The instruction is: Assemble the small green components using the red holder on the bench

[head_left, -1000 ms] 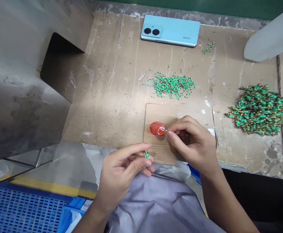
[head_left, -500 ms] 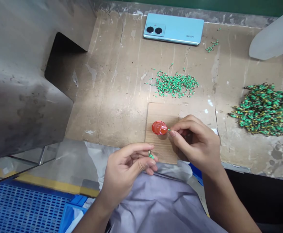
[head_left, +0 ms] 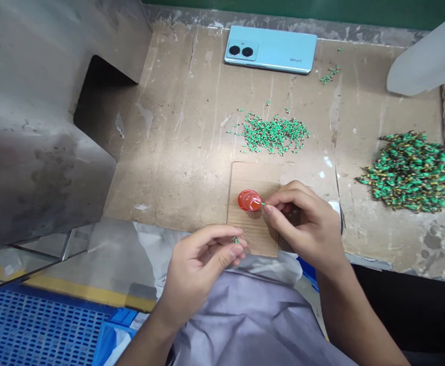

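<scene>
Between thumb and fingers, my left hand (head_left: 203, 264) holds a small green and dark piece (head_left: 235, 240) just in front of a cardboard piece (head_left: 255, 229). My right hand (head_left: 306, 221) pinches a tiny green part (head_left: 263, 204) at the right rim of a small round red dish (head_left: 249, 200), which sits on the cardboard. A scattered pile of tiny green parts (head_left: 273, 133) lies behind the cardboard. Farther right is a heap of larger green, black and yellow pieces (head_left: 413, 173).
A light blue phone (head_left: 271, 50) lies at the back of the worktable (head_left: 176, 152), with a few green bits (head_left: 329, 74) beside it. A whitish rounded object (head_left: 424, 63) is at the back right. A metal housing (head_left: 42, 127) stands at the left.
The tiny green part in my right hand has moved slightly left, onto the red dish's rim. The piece in my left hand has shifted and shows less. The view has moved a little.
</scene>
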Demonstrator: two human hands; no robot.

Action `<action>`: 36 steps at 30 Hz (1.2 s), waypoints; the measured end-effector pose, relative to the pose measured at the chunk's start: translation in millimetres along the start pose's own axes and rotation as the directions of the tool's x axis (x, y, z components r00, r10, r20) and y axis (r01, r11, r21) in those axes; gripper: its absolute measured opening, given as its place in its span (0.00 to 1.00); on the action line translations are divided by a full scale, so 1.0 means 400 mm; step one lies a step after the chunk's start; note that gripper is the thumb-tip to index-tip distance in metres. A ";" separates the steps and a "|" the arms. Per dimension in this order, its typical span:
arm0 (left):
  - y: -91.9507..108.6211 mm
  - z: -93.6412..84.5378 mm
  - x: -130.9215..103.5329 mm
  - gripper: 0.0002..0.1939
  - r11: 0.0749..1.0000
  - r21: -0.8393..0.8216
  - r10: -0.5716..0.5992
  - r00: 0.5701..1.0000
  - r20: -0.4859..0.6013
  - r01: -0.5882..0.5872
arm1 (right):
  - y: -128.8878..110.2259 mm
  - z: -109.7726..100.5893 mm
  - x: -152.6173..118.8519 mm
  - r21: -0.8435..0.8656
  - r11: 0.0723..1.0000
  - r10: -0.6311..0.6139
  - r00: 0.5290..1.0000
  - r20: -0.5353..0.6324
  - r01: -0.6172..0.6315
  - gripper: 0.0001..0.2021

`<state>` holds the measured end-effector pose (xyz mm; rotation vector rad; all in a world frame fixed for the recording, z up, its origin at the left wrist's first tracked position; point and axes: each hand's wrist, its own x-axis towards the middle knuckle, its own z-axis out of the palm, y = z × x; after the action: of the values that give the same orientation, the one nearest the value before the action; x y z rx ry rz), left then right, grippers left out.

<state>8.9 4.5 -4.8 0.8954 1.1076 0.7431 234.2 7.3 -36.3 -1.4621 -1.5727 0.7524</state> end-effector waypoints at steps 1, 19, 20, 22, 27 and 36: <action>-0.001 -0.001 0.000 0.06 1.000 0.009 0.009 1.000 0.001 -0.009 | 0.000 -0.001 0.000 0.000 1.000 0.003 1.000 0.001 -0.003 0.06; -0.012 -0.009 -0.020 0.08 0.945 0.299 0.137 0.991 0.000 -0.130 | 0.001 -0.059 -0.024 -0.115 0.991 -0.064 0.998 0.006 0.064 0.07; -0.012 -0.007 -0.021 0.08 0.925 0.345 0.167 0.986 0.013 -0.161 | 0.003 -0.071 -0.031 -0.149 0.985 -0.080 0.996 0.039 0.085 0.07; -0.010 -0.002 -0.022 0.08 0.879 0.417 0.231 0.971 0.058 -0.233 | 0.007 -0.090 -0.047 -0.185 0.976 -0.100 0.990 0.101 0.117 0.07; -0.004 0.013 -0.022 0.08 0.884 0.410 0.221 0.974 0.056 -0.224 | 0.019 -0.096 -0.083 -0.250 0.952 -0.136 0.977 0.163 0.174 0.07; 0.008 0.033 -0.014 0.07 0.995 0.019 0.099 0.988 0.117 -0.102 | -0.050 -0.068 -0.126 0.049 0.992 -0.123 0.989 0.078 0.120 0.08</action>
<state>19.6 -1.9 2.9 1.0098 0.9762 0.7516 246.8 -48.0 -15.0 -1.3059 -1.6799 0.7783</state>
